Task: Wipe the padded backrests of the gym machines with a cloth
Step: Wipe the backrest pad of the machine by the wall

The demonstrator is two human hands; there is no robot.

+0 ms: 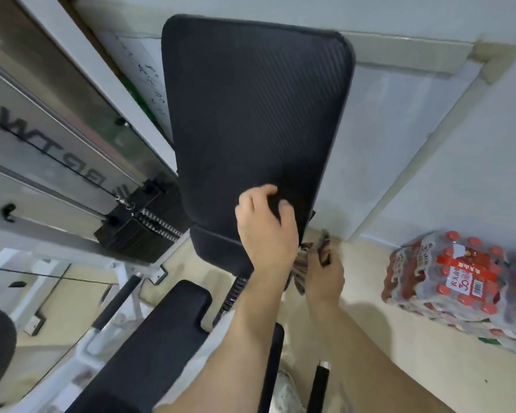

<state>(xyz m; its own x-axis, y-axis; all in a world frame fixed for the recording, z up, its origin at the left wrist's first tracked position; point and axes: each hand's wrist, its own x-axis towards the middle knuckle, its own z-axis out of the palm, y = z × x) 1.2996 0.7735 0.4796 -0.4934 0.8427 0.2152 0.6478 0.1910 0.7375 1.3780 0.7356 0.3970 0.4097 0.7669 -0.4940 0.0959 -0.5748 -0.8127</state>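
Observation:
A tall black padded backrest (251, 114) with a ribbed surface fills the middle of the view. My left hand (265, 231) rests on its lower right part, fingers bent and spread against the pad, holding nothing. My right hand (325, 275) is lower, just past the backrest's bottom right corner, and is closed on a crumpled brownish patterned cloth (306, 260). The cloth hangs beside the pad's edge; I cannot tell whether it touches the pad.
A black weight stack (137, 231) with a cable stands to the left in a white frame. The black seat pad (161, 338) lies below. Shrink-wrapped packs of red-capped bottles (459, 281) sit on the floor at right. A black handle (322, 380) rises near my right forearm.

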